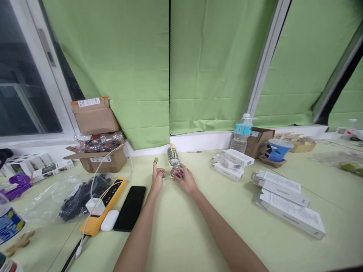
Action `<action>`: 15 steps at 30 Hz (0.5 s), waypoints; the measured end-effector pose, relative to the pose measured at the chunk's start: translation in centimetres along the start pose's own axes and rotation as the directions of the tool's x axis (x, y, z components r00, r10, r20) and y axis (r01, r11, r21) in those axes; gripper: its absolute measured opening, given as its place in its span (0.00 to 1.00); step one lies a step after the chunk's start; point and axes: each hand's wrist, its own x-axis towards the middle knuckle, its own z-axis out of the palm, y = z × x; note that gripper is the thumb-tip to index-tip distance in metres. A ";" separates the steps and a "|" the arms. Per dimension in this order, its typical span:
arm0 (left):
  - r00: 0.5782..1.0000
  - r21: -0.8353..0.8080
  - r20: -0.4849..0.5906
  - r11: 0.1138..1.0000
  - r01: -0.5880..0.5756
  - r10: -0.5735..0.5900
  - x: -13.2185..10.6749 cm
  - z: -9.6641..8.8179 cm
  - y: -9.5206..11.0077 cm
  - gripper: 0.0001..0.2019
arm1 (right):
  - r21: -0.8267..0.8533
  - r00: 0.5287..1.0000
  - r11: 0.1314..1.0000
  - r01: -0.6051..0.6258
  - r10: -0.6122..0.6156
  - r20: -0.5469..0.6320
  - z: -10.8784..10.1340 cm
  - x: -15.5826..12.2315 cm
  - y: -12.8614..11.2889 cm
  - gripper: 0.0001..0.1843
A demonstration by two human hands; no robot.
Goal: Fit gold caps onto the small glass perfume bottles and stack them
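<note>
My right hand (187,180) is closed around a small clear round jar (177,172) with dark red contents, held low over the table. Just to the left is my left hand (157,180), its index finger stretched away from me and the other fingers curled in. A small dark bit shows between those curled fingers, too small to name. By the index fingertip there is a small olive-gold piece (155,160); whether it touches the finger I cannot tell. Right behind the jar stands or lies a clear, shiny container (172,155) with yellowish bits at its far end.
To the left lie a black phone (130,208), a white earbud case (110,220) and an orange power strip (106,204) with a white cable. Cardboard boxes (96,117) are stacked behind. On the right are white boxes (292,213), a water bottle (242,132) and a blue cup (276,150).
</note>
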 end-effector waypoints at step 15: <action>0.999 -0.041 0.036 0.999 0.012 -0.011 0.0 -0.1 -0.3 0.46 | 0.017 1.000 1.000 -0.016 0.016 0.011 -0.1 0.0 -0.1 0.39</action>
